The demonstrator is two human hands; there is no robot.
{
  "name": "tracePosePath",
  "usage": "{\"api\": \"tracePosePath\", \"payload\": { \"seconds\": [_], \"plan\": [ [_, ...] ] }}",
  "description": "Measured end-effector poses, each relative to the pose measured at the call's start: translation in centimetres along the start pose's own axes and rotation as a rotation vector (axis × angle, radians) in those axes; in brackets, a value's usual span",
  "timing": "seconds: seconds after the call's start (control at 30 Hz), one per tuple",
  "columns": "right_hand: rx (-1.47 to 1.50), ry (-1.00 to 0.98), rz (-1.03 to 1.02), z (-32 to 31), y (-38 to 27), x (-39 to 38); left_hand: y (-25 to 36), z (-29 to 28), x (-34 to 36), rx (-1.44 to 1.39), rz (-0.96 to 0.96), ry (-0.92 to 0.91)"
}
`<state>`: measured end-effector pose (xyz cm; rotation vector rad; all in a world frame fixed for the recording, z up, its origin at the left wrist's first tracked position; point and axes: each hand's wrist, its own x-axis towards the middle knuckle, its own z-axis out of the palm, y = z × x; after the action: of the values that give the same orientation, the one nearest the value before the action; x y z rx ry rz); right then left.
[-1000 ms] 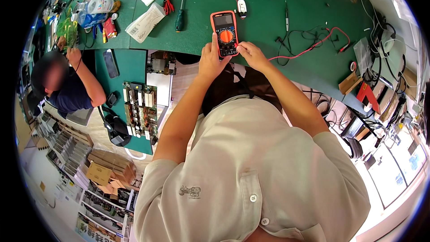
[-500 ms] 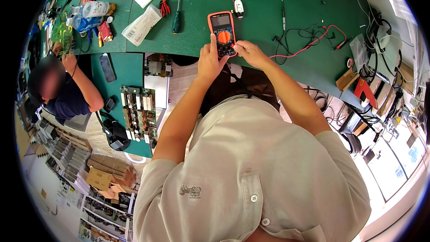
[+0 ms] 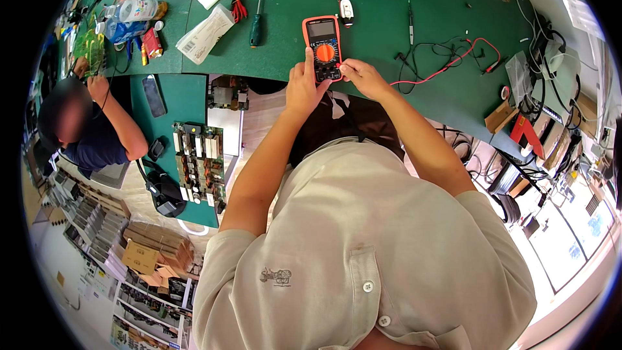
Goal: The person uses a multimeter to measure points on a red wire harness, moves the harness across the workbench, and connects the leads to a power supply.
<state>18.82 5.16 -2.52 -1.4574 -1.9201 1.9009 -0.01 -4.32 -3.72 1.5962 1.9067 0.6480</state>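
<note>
An orange-rimmed multimeter [image 3: 326, 53] with a dark display and an orange dial rests at the table's front edge. My left hand [image 3: 303, 86] holds its lower left side, index finger along the edge and thumb across the bottom. At the lower right of the multimeter my right hand [image 3: 365, 79] pinches a small red plug [image 3: 339, 67], mostly covered by the fingertips. A red test lead [image 3: 424, 80] comes out from behind the right wrist and runs right over the green table. Near its middle lie tangled black leads [image 3: 414, 58].
Around the multimeter lie a white-and-black device [image 3: 346, 11], a green-handled screwdriver [image 3: 257, 23] and a thin pen-like tool [image 3: 410, 24]. A labelled packet [image 3: 205, 34] sits further left. Circuit boards [image 3: 199, 161] occupy a side table. A co-worker [image 3: 97, 123] sits at the left.
The multimeter and my hands stay nearly in place, with only a slight shift in the view. Both hands keep their hold.
</note>
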Motion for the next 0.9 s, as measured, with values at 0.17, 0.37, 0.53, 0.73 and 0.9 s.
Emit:
{"api": "tracePosePath", "payload": {
  "seconds": [0.17,0.37,0.53,0.73,0.9],
  "plan": [
    [-0.015,0.047,-0.023,0.3,0.3,0.2,-0.1,0.1,0.0,0.003,-0.003,-0.016],
    [0.692,-0.091,0.028,-0.6,0.4,-0.4,0.4,-0.9,-0.2,-0.025,-0.026,0.056],
    [1.130,-0.193,0.039,-3.7,-6.8,-4.0,7.4,-6.0,1.6,-0.366,0.059,0.128],
    [1.239,-0.284,-0.091,-3.9,-10.3,-5.8,13.6,-9.5,4.0,-0.617,0.080,0.075],
    [0.995,-0.074,-0.084,-4.1,-10.6,-7.5,14.3,-10.1,3.8,-0.432,0.236,0.087]
  ]
}}
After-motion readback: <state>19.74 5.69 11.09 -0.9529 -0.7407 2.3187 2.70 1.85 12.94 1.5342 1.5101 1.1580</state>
